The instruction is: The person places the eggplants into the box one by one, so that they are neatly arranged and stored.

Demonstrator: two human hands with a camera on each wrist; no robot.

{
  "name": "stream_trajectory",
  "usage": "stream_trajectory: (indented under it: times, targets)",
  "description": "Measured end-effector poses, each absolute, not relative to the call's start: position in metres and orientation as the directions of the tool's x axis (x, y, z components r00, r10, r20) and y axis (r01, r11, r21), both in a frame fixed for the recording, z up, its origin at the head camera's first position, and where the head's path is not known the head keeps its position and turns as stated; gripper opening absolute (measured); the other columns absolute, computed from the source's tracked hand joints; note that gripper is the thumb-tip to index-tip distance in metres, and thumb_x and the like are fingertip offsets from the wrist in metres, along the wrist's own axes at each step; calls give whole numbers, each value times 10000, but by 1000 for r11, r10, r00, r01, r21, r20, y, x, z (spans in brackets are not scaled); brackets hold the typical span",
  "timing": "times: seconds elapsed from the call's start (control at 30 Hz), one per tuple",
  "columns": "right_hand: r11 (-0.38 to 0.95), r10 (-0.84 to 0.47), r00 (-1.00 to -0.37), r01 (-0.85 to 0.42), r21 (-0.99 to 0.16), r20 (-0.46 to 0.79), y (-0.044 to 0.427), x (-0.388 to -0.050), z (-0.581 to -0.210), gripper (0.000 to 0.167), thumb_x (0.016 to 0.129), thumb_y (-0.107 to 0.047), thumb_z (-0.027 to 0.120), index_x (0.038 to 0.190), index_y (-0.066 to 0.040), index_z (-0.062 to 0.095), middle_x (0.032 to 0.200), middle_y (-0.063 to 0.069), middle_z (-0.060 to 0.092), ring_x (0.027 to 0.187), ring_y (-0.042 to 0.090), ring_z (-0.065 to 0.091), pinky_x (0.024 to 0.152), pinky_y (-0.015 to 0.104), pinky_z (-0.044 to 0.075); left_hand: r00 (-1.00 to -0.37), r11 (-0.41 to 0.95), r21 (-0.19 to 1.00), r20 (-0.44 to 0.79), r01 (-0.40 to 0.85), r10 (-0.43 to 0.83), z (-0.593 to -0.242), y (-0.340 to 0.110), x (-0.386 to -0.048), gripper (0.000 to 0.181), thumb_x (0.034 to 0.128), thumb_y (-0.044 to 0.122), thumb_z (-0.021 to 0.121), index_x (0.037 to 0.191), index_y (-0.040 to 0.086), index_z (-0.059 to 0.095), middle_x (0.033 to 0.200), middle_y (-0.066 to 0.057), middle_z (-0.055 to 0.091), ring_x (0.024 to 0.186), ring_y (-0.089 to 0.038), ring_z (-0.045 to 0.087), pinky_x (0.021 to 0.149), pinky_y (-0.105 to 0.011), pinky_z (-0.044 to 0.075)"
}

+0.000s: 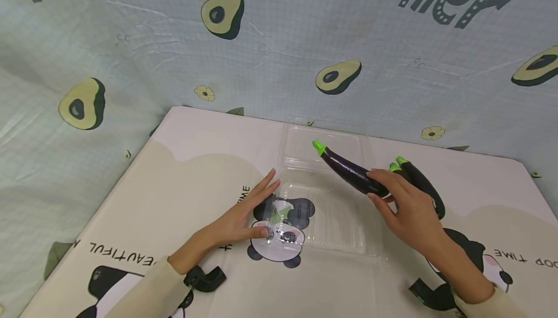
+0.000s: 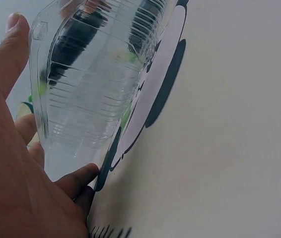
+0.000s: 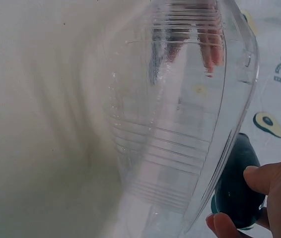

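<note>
A clear plastic clamshell box lies with its lid folded back on the table. My left hand rests against the box's left side, thumb near the front and fingers spread; the left wrist view shows this hand beside the box's ribbed wall. Over the box's right part, my right hand pinches a dark purple eggplant by its thick end, its green stem pointing to the far left. In the right wrist view, thumb and fingers hold the eggplant beside the rim.
Behind my right hand lie another eggplant and a partly hidden one with a green tip. The table has a printed panda cover. An avocado-patterned curtain hangs along its back edge. Black straps sit at both wrists.
</note>
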State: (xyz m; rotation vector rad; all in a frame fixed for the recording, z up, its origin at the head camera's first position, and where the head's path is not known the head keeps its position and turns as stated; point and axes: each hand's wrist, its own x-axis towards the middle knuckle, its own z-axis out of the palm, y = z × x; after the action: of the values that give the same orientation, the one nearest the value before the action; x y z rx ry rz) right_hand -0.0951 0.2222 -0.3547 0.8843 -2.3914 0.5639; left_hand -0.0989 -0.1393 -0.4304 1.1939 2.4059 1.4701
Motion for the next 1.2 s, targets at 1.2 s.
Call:
stream_trajectory:
  times: [1.2]
  targets:
    - [565,-702,-566,-812,-146,432,215,-107,-368,378,980,-383,527,1259,-137,594,1231,54,612,898,192,663,652,334,537,-690,238,783,308,575,655,-430,-140,-99,922,855,683,504,1542,163,178,1606,-43,-30,1452,-271,14,1060,-654,158]
